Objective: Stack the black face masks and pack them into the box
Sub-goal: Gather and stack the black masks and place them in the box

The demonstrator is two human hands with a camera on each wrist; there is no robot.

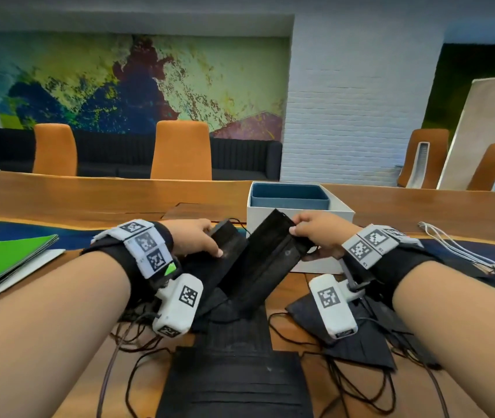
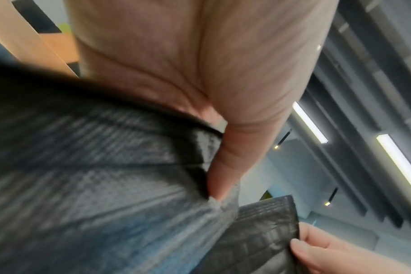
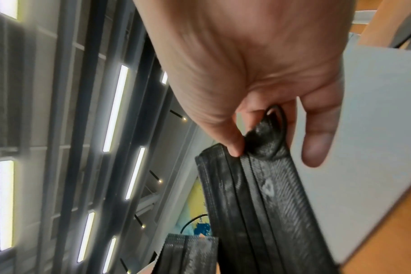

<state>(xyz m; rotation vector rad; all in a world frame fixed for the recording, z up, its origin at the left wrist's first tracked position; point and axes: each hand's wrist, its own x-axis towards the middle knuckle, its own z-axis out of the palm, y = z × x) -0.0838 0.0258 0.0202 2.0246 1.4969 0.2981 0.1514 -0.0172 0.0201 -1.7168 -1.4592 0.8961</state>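
Observation:
My left hand (image 1: 212,240) grips one end of a black face mask (image 1: 225,260) that is raised at a tilt; its thumb (image 2: 223,166) presses on the fabric (image 2: 94,176). My right hand (image 1: 296,227) pinches the top end of a second black mask (image 1: 266,260), which leans steeply in front of the box; thumb and fingers (image 3: 235,148) close on its edge (image 3: 258,194). The two masks form a V and meet low down. The white box (image 1: 343,212) with a blue lining stands open just behind. More black masks (image 1: 234,381) lie flat near me, and others (image 1: 361,342) under my right wrist.
A green folder (image 1: 4,263) lies at the left on the wooden table (image 1: 89,194). White cords (image 1: 463,245) trail at the right. Black ear loops sprawl around the loose masks. Orange chairs (image 1: 181,152) stand beyond the table's far edge.

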